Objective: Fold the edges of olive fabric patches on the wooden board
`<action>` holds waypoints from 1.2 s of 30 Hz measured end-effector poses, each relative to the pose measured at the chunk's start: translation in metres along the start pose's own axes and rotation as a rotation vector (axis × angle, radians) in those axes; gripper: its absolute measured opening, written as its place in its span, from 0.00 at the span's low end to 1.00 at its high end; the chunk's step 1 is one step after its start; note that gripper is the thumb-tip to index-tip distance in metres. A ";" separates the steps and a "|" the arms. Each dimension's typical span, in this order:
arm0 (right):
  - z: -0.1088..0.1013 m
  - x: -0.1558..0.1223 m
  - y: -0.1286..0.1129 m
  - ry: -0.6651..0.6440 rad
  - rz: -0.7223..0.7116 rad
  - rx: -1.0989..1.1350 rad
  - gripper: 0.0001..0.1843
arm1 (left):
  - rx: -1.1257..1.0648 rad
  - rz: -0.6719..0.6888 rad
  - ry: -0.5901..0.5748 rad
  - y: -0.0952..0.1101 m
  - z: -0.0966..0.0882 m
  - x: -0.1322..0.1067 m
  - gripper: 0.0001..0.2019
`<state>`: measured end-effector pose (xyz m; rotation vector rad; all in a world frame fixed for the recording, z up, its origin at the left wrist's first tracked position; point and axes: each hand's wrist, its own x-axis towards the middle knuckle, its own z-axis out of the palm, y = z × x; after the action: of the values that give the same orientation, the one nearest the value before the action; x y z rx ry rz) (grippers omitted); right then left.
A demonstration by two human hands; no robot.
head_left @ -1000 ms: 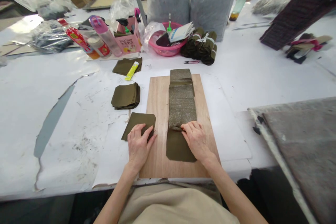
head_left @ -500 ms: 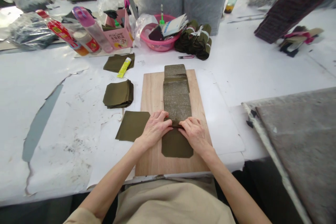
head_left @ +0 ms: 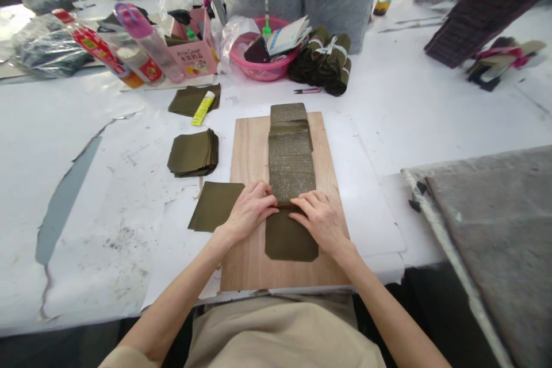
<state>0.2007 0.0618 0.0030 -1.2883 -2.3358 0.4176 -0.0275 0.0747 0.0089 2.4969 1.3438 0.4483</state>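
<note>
On a wooden board (head_left: 248, 155) lies a column of overlapping olive fabric pieces (head_left: 291, 175) with speckled grey-brown faces. The nearest piece, a plain olive fabric piece (head_left: 292, 241) with cut corners, lies flat below them. My left hand (head_left: 253, 207) has its fingers curled and thumb close to them at the left end of the seam between the two surfaces. At the right end, my right hand (head_left: 319, 218) rests with index finger and thumb apart, touching the fabric. Beside my left hand is a small pile of olive fabric pieces (head_left: 213, 207).
A thicker fabric stack (head_left: 192, 152) and a yellow tube (head_left: 202, 108) on more fabric lie left. Behind are small snips (head_left: 307, 91), a pink basin (head_left: 263, 72), tied olive rolls (head_left: 332, 63) and bottles (head_left: 99, 49). A grey padded board (head_left: 491, 207) stands right.
My left hand has shifted slightly left. The right thumb and index finger have parted, and the fold between my hands now lies flatter.
</note>
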 end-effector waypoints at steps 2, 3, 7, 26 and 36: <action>0.009 0.003 -0.003 -0.003 -0.014 -0.005 0.09 | 0.004 0.001 -0.004 -0.001 0.000 0.000 0.06; 0.012 0.003 -0.004 0.002 -0.017 -0.011 0.08 | 0.013 0.001 -0.010 -0.002 0.000 0.000 0.07; 0.019 -0.001 -0.001 0.021 -0.006 -0.009 0.08 | 0.092 0.030 -0.030 -0.005 -0.001 -0.001 0.11; 0.018 -0.004 0.001 0.046 0.019 0.039 0.15 | -0.089 0.012 0.202 0.004 0.014 -0.014 0.10; 0.020 -0.005 0.002 0.035 0.018 0.041 0.17 | 0.016 0.096 0.133 0.001 0.016 -0.022 0.11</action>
<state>0.1941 0.0574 -0.0166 -1.2886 -2.2764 0.4430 -0.0321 0.0543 -0.0086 2.5933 1.2827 0.6366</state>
